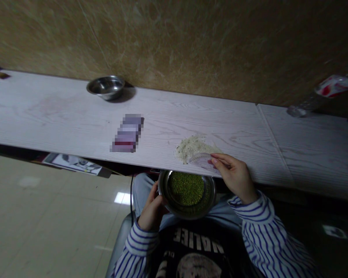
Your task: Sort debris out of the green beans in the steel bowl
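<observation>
My left hand (154, 210) is closed on the left rim of a steel bowl (211, 197), which sits over my lap just below the table edge. Green mung beans (188, 188) cover the bowl's bottom. Between the thumb and fingers of my right hand (234, 173) is a clear plastic protractor (202, 160), lying low against the tabletop. Its curved edge meets a loose heap of pale rice-like grains with dark specks (193, 146). The heap lies near the table's front edge, above the bowl.
On the white wood-grain table (162, 112), a smaller steel bowl (106, 88) stands by the wall. A blurred-out phone-shaped object (128, 133) lies left of the grains. A clear bottle (321, 96) is at the far right, and an open drawer (75, 164) juts out below the left side.
</observation>
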Demonstrator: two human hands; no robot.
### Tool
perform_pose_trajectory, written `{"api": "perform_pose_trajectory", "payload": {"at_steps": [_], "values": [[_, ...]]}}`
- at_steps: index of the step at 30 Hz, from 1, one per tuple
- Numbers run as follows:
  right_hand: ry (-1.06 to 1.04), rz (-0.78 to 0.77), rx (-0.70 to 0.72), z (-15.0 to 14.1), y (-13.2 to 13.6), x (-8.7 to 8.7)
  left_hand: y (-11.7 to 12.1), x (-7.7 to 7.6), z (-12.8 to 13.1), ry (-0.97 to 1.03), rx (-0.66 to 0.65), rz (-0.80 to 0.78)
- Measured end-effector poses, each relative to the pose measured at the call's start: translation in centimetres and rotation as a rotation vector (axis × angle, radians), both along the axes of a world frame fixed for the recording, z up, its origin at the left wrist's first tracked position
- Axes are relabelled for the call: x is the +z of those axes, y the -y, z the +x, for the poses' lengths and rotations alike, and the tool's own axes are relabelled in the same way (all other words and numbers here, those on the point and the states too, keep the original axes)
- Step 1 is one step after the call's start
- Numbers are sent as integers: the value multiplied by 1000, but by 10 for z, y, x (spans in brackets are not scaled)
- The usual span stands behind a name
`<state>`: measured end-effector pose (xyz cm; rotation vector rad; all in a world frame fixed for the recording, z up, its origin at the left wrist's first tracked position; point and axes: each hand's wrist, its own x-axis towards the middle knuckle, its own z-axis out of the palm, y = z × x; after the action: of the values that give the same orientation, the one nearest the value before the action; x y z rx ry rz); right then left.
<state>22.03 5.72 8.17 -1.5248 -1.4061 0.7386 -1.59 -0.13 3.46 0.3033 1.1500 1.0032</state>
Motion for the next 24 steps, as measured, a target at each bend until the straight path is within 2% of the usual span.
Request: {"api": "perform_pose_trajectory", "payload": {"at_steps": [9,24], "values": [[-35,-48,52,-5,4,1,0,-1,1,-5,-4,-2],[-54,0,44,-6,-1,1,0,1,1,2,-6,-2]]}}
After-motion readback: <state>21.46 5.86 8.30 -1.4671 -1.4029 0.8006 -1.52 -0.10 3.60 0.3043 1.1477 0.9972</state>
